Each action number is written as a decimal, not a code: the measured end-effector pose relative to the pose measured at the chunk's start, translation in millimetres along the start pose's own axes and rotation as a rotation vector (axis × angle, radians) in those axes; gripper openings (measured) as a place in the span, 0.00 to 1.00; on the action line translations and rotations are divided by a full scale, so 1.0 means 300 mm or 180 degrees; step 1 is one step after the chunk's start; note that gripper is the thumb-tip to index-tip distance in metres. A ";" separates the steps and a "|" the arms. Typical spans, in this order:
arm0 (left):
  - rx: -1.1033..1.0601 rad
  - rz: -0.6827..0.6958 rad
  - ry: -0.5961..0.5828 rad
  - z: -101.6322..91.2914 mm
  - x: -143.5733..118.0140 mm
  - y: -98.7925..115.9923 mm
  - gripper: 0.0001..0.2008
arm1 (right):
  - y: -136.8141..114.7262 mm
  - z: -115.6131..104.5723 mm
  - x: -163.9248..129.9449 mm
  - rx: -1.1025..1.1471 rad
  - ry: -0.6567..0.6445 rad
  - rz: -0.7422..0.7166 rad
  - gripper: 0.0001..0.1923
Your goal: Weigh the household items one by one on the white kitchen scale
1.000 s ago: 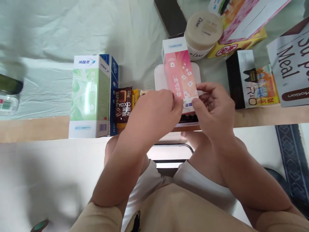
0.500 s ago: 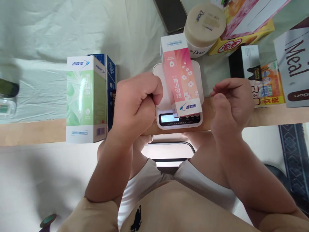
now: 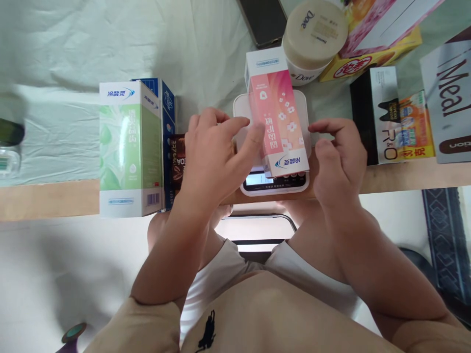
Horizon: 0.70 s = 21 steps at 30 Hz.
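A pink and white carton point(image 3: 277, 115) stands on a small white kitchen scale point(image 3: 274, 184) at the table's near edge. My left hand point(image 3: 215, 154) is just left of the carton, fingers spread, the thumb and a fingertip at or nearly at its left side. My right hand point(image 3: 340, 157) hovers to the right of the scale, fingers curled loosely and apart, holding nothing. The scale's display shows below the carton.
A tall green and white carton point(image 3: 128, 147) stands at left with a blue box point(image 3: 167, 103) behind it and a cocoa snack pack point(image 3: 177, 159) beside it. A Dove jar point(image 3: 312, 37), yellow box point(image 3: 368, 59), phone point(image 3: 265, 22) and other packages point(image 3: 393, 117) lie at back right.
Both hands let go of the pink carton and drew back as fists. Now the left hand has opened and reached back toward the carton; the right has opened slightly.
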<state>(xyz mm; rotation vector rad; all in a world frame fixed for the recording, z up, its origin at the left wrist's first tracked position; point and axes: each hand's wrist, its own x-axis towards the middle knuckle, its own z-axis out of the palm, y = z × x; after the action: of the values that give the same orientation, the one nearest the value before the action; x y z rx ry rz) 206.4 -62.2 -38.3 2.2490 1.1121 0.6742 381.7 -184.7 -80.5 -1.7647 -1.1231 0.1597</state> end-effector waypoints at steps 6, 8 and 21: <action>0.0228 0.0116 -0.0748 0.011 -0.025 0.029 0.31 | 0.006 0.013 -0.005 -0.0483 -0.0259 -0.0097 0.28; 0.0150 0.0159 -0.0838 0.012 -0.035 0.047 0.32 | -0.009 0.012 -0.006 -0.0513 -0.0454 -0.0202 0.30; -0.2251 -0.0709 -0.0869 -0.144 -0.044 0.097 0.30 | -0.050 0.041 -0.021 0.0374 -0.0354 -0.0631 0.30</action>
<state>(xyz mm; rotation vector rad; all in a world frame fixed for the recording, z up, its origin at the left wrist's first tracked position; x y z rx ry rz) 187.8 -77.6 9.7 1.5326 0.8039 0.5359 362.2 -180.1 -77.1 -1.5468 -1.3345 0.2011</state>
